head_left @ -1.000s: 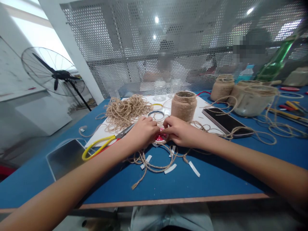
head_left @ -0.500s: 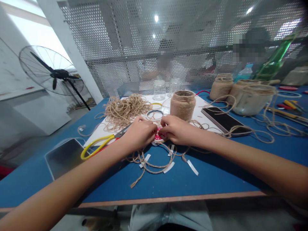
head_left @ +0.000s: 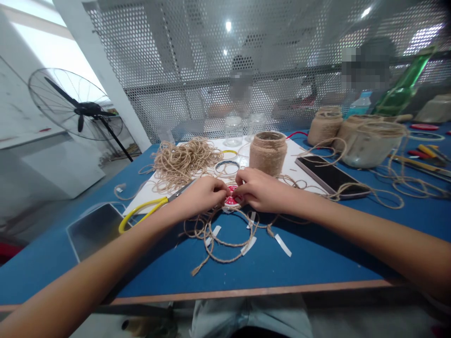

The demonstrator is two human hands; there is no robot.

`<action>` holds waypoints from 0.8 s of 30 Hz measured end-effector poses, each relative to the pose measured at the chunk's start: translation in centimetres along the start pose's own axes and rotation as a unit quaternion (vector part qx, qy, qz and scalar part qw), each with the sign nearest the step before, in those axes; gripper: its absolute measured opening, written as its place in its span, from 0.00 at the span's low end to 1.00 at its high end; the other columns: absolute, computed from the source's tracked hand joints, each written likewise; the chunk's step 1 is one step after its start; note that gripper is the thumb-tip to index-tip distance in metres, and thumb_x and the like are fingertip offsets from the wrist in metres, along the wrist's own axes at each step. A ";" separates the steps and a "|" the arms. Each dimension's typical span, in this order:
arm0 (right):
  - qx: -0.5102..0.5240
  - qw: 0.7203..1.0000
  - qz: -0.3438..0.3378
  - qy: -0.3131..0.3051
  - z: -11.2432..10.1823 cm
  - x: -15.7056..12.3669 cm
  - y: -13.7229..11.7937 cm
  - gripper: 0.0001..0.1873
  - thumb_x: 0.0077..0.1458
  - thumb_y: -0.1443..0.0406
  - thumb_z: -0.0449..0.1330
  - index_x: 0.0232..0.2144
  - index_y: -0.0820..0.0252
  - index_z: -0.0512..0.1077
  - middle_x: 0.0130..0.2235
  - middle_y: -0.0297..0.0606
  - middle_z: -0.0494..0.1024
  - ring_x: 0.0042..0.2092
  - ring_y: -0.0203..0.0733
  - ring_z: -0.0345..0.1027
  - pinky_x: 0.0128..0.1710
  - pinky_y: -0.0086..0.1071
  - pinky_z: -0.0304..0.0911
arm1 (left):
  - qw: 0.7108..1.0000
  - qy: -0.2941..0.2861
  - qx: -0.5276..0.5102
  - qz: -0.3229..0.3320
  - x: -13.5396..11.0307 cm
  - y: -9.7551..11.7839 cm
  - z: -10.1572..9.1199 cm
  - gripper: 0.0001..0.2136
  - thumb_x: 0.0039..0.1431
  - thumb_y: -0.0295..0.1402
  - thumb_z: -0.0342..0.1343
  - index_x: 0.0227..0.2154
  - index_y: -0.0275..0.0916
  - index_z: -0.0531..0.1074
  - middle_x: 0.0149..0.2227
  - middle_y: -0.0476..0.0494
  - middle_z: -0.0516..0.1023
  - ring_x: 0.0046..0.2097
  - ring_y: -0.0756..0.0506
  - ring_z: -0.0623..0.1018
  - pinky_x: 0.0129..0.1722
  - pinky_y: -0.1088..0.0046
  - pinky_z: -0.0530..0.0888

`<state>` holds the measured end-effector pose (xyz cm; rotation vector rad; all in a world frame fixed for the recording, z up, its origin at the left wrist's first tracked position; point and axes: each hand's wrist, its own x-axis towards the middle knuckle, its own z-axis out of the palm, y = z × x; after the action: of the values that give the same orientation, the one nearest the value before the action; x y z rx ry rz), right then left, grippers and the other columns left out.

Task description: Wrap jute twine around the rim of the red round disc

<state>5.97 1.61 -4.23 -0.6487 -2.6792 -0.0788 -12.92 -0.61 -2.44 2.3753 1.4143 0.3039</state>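
A small round red-and-white tape roll lies between my two hands near the middle of the blue table. My right hand has its fingers bent against the roll's right side. On the other side, my left hand is pinched at the roll's upper left; whatever is between its fingertips is too small to make out. Just below lie loops of jute twine with a frayed end, and short white strips around them. Yellow-handled scissors are partly under my left forearm.
A tangled heap of twine and a twine-wrapped jar stand behind my hands, with another tape ring. A phone and more jars are at right. A dark tablet-like panel lies at left.
My left hand has shifted slightly and its fingers are drawn in, showing more of the red roll. The twine loop below has slid a little toward me. My right hand has barely moved.
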 end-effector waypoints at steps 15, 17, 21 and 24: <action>0.068 0.996 0.049 -0.009 0.1 0.4 0.7 0.13 0.48 0.73 0.53 0.32 0.59 0.76 0.32 0.41 0.67 0.35 0.39 0.57 0.36 0.33 0.52 | 0.919 0.090 0.326 0.204 0.8 -0.4 -0.4 0.10 0.56 0.37 0.49 0.31 0.43 0.74 0.35 0.45 0.71 0.40 0.45 0.65 0.37 0.66 0.52; 0.073 0.995 0.073 0.011 -0.3 0.5 0.6 0.13 0.47 0.74 0.52 0.29 0.61 0.76 0.32 0.41 0.67 0.35 0.40 0.58 0.36 0.33 0.53 | 0.911 0.087 0.341 0.215 1.0 -0.2 -0.6 0.09 0.56 0.36 0.49 0.30 0.43 0.74 0.34 0.45 0.71 0.40 0.45 0.65 0.37 0.65 0.52; 0.079 0.993 0.068 0.063 -2.0 -0.2 -2.5 0.13 0.48 0.75 0.49 0.30 0.65 0.73 0.33 0.42 0.68 0.37 0.40 0.58 0.37 0.33 0.54 | 0.913 0.071 0.345 0.208 1.0 0.5 -1.0 0.09 0.55 0.34 0.49 0.26 0.41 0.73 0.32 0.45 0.71 0.39 0.45 0.64 0.37 0.65 0.52; 0.103 0.994 0.007 0.021 -2.8 -1.3 -6.8 0.12 0.53 0.69 0.49 0.38 0.65 0.69 0.36 0.42 0.69 0.39 0.40 0.59 0.39 0.33 0.54 | 0.918 0.043 0.339 0.201 1.0 1.2 -1.5 0.10 0.54 0.31 0.49 0.22 0.38 0.72 0.30 0.45 0.71 0.37 0.46 0.65 0.36 0.66 0.52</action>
<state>4.95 -5.43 -1.91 -0.5935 -2.5960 0.1835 -12.03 0.06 -0.60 3.2652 1.1751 0.0025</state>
